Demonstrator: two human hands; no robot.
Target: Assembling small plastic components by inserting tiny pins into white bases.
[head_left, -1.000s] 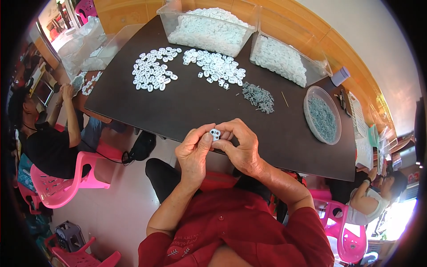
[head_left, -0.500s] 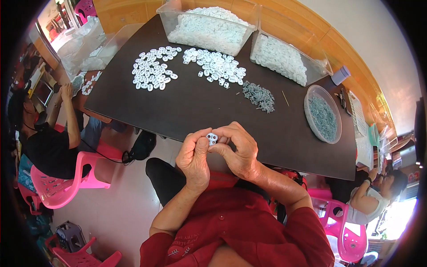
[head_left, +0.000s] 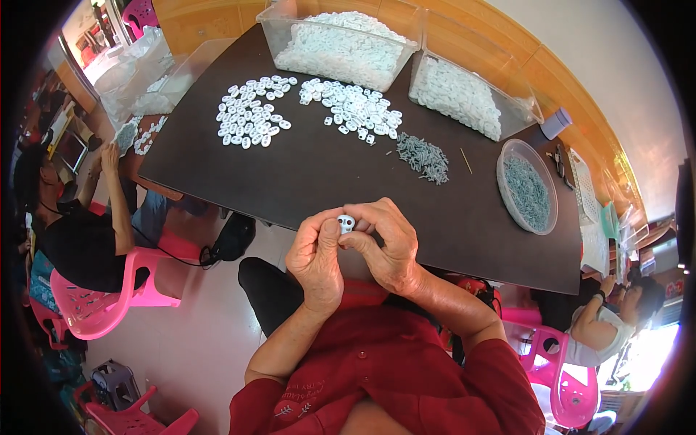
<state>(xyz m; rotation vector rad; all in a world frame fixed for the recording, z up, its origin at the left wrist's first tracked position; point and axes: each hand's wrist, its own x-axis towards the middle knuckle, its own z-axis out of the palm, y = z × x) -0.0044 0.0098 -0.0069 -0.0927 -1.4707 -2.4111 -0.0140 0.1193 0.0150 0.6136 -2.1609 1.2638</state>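
My left hand [head_left: 317, 255] and my right hand [head_left: 387, 244] meet just at the near edge of the dark table [head_left: 304, 181], both pinching one small white plastic part [head_left: 346, 222] with two holes. The fingertips of both hands close around it. Farther out on the table lie two spreads of the same white parts [head_left: 250, 112] [head_left: 353, 109] and a small heap of grey pins [head_left: 425, 156].
Two clear bins of white parts [head_left: 341, 47] [head_left: 464, 90] stand at the table's far side. A round clear dish of grey pins [head_left: 528, 187] sits at the right. A person in black sits on a pink chair [head_left: 109, 290] at left; another person sits at lower right.
My hands have stayed at the table edge with the white part; the fingers have shifted slightly around it.
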